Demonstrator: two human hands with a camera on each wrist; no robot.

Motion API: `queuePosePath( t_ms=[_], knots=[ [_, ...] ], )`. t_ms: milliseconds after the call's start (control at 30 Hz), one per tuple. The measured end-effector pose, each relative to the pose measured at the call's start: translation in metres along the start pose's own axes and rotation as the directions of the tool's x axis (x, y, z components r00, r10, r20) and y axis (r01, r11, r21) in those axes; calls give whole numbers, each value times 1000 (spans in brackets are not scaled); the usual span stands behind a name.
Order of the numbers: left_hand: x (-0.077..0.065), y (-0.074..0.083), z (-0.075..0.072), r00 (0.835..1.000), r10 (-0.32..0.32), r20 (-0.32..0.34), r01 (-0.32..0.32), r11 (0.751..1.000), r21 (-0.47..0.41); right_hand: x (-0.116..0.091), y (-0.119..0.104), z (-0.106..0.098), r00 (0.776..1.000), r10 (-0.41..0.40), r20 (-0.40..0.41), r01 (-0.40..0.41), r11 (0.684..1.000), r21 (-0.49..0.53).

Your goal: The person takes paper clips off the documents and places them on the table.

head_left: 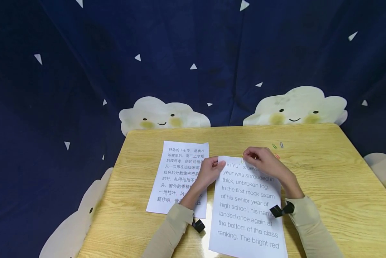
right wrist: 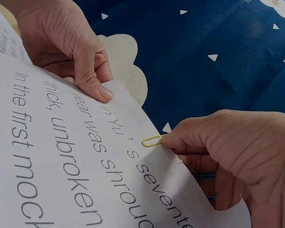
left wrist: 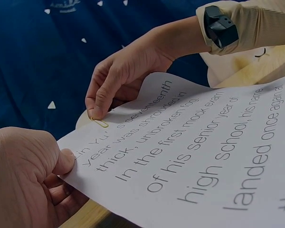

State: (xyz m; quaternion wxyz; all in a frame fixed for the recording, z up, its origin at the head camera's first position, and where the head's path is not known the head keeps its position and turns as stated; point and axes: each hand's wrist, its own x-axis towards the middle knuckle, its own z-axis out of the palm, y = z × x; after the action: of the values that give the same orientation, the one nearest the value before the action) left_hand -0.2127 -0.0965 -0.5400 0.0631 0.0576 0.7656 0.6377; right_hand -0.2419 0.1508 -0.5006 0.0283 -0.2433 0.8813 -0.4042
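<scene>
My left hand [head_left: 210, 172] pinches the top left corner of a white sheet printed in English [head_left: 244, 208], thumb on the printed face and fingers behind. At the sheet's top edge, my right hand [head_left: 267, 163] pinches a yellow paper clip [right wrist: 153, 141] between thumb and finger. Most of the clip's loop lies over the printed side, just above the first line of text, and its outer end is hidden under the thumb. In the left wrist view, the sheet's top is raised and bowed between both hands.
A second sheet with Chinese print [head_left: 180, 175] lies on the wooden table [head_left: 131, 200] to the left, partly under my left forearm. Beyond my right hand lie a green paper clip [head_left: 274, 146], a blue one [head_left: 281, 145] and red ones [head_left: 277, 156]. A dark blue curtain [head_left: 180, 43] hangs behind.
</scene>
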Motion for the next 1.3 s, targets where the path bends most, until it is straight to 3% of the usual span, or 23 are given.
queuePosePath(
  t_ms=[1300],
  knots=[
    [-1,1,-2,1000,21,18,-20,1000,-12,0,0,-1,1000,-15,-17,15,1000,14]
  ],
)
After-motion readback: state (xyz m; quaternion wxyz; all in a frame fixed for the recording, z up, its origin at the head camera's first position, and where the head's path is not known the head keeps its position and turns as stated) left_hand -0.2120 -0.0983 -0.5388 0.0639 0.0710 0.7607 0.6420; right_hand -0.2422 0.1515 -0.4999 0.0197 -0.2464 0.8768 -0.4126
